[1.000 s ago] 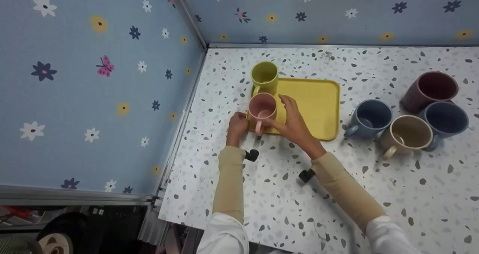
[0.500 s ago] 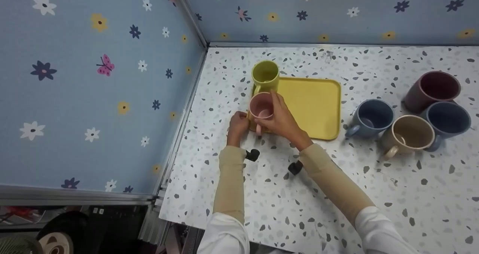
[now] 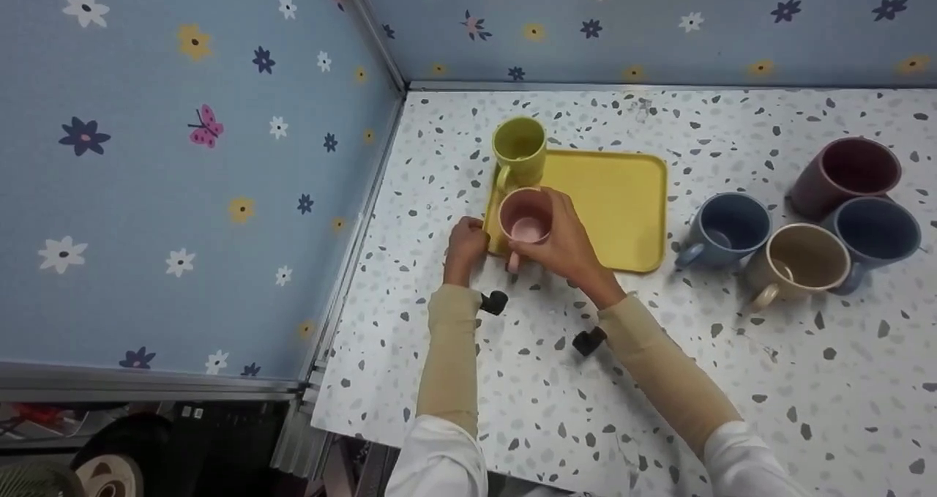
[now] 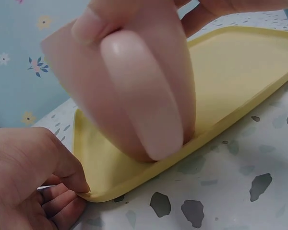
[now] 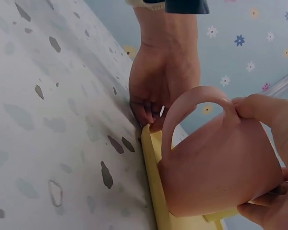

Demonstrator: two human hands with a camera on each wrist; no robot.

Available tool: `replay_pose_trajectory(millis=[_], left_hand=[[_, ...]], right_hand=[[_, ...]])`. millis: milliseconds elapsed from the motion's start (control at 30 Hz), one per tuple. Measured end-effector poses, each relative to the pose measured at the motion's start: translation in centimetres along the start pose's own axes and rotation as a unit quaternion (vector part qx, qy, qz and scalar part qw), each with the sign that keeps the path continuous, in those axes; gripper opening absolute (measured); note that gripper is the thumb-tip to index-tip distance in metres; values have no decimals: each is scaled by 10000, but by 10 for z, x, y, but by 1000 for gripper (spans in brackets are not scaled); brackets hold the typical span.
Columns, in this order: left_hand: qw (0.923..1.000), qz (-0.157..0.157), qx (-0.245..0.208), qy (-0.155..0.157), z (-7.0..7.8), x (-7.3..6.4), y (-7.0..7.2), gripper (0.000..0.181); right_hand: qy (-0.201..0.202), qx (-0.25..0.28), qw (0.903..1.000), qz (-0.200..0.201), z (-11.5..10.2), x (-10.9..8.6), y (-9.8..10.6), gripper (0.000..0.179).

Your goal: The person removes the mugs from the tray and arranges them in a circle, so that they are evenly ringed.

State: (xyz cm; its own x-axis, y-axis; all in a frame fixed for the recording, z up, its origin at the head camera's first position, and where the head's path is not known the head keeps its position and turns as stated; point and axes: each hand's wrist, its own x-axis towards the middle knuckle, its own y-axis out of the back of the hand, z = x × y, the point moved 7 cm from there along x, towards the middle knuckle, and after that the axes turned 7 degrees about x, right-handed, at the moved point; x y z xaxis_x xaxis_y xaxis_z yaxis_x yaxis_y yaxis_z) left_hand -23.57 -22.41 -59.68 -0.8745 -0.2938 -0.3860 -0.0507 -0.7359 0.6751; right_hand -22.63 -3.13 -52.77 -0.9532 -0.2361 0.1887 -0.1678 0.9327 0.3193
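My right hand (image 3: pixel 568 244) grips a pink mug (image 3: pixel 524 215) by its body, thumb near the handle, over the near left part of a yellow tray (image 3: pixel 616 211). In the left wrist view the pink mug (image 4: pixel 153 96) tilts, its base low by the tray's near rim; whether all of the base touches cannot be told. My left hand (image 3: pixel 466 250) pinches the tray's near left corner, as the left wrist view shows its fingers (image 4: pixel 69 179) on the rim. Just behind the pink mug, a yellow-green mug (image 3: pixel 520 153) stands upright at the tray's far left corner.
Right of the tray stand a blue mug (image 3: pixel 721 244), a beige mug (image 3: pixel 794 270), a second blue mug (image 3: pixel 875 237) and a maroon mug (image 3: pixel 820 189), close together on the speckled table (image 3: pixel 556 402). Flowered panels (image 3: pixel 219 189) border the table's left and back.
My right hand has closed round the pink mug from beside it. The mug has since shifted slightly right and toward me. My left hand stays at the tray's corner.
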Motion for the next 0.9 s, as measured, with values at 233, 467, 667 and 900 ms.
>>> replay_pose_trajectory(millis=[233,467,667,900], left_hand=[[9999,-91,56,120,-5,7,-4,32],[9996,-144,-10,236,-4,9,-6,34],[9998,-110,0,187,-4,8,-4,35],[9997,-167,-43,152,-4,7,-5,35]], right_hand=[[79,-345,9974,620,1,-4,27,94],[-232,-232,9926,1171,0,3,68,97],[-691,-411,9830,1652,5,10,107,101],[-1320,-725,9670,2055,10,10,151,102]])
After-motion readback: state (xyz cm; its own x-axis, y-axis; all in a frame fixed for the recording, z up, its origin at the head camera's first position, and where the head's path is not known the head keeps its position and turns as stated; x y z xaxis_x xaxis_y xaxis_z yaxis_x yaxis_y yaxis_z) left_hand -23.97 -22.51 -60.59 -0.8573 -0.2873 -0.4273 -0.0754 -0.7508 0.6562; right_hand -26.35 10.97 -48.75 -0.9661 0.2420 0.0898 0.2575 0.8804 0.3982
